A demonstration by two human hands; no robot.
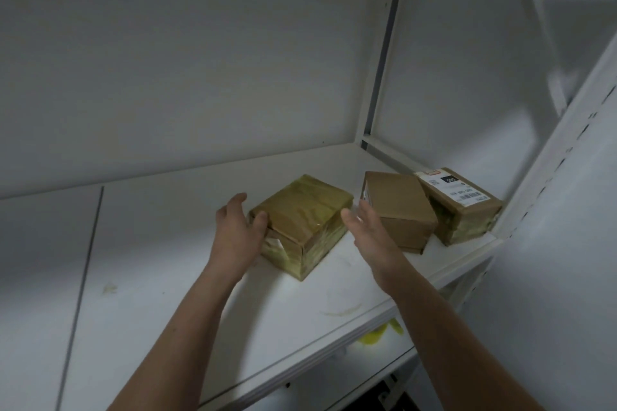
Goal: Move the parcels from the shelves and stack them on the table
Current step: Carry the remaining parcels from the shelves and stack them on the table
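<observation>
A head-worn view looks down onto a white metal shelf (200, 310) on which three parcels are seen. A squat rectangular cardboard parcel wrapped in glossy yellowish tape (300, 213) lies near the middle of the shelf, turned corner-on to the viewer. Just to its right a plain brown cardboard box (397, 207) is set. Behind that, a brown cardboard box with a white printed label (464, 210) is tucked beside the shelf's right upright. The table is not in view.

Two bare forearms are stretched toward the taped parcel. The left hand (238, 233) is laid flat against its left side, fingers straight, thumb resting at the top edge; nothing is gripped. The right hand (367, 233) is held wide open and slightly blurred, in the gap between the taped parcel and the plain box. Whether it makes contact cannot be told.

The taped parcel is judged stiff-walled and probably not heavy, though weight cannot be read here. Its tape looks slick, so a slip is possible. It would best be clamped between both palms on opposite side faces, with fingertips hooked under the bottom edges.
</observation>
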